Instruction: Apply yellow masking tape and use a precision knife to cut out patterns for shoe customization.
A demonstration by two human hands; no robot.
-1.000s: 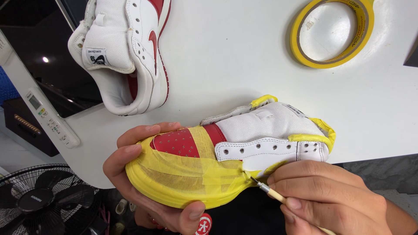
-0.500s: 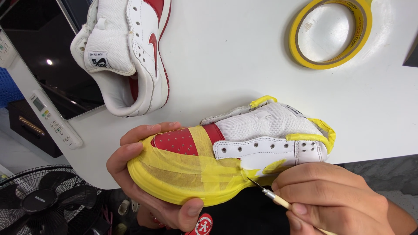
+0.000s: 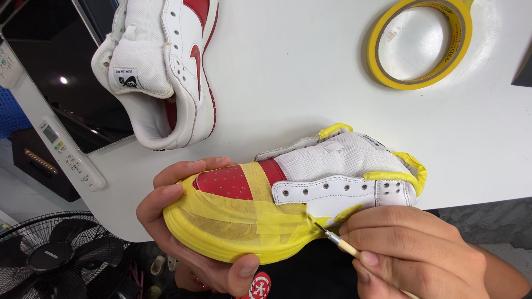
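My left hand (image 3: 183, 238) cups the toe of a white and red sneaker (image 3: 310, 194) whose sole and sides are wrapped in yellow masking tape. The shoe lies on its side at the near edge of the white table (image 3: 288, 88). My right hand (image 3: 410, 254) pinches a thin paintbrush (image 3: 341, 243), its dark tip touching the white side panel just below the lace holes. A second white and red sneaker (image 3: 160, 72), without tape, lies on the table at the upper left.
A roll of yellow masking tape (image 3: 421, 41) lies flat at the table's far right. A black fan (image 3: 55, 254) stands on the floor at the lower left. A white bar-shaped device with buttons (image 3: 66, 155) sits left of the table.
The brush tip has slid a little left along the white side panel. The taped sneaker and my left hand have barely moved.
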